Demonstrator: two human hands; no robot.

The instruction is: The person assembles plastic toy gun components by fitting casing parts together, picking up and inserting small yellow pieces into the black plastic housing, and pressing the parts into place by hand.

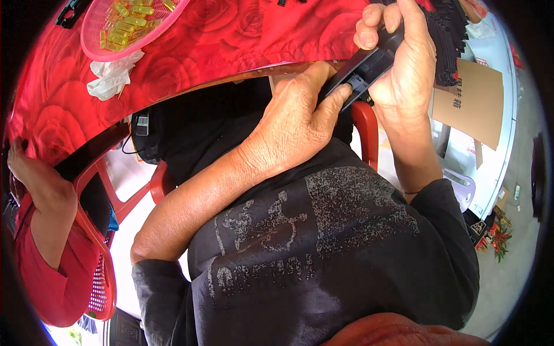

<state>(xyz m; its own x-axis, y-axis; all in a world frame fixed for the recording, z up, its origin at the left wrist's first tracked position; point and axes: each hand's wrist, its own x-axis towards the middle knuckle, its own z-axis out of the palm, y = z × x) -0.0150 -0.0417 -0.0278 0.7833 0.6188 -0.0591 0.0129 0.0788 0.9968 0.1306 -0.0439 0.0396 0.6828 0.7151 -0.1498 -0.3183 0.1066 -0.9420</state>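
Above my lap, close to the table's edge, both my hands hold a long black plastic housing [365, 68], tilted up toward the right. It has a recessed channel along the side that faces me. My left hand [294, 118] grips the lower end, with its thumb pressed into the channel. Around the upper end, my right hand [412, 60] is closed from the right, its palm behind the part and its fingers curled over the top. What lies under the left thumb is hidden.
A red rose-patterned cloth [231, 40] covers the table. On it are a pink basket [86, 46] with several yellow see-through vials [134, 21] and a crumpled white tissue [114, 75]. Black parts [447, 43] are piled right, near a cardboard box [470, 104]. Another person's arm [46, 202] is left.
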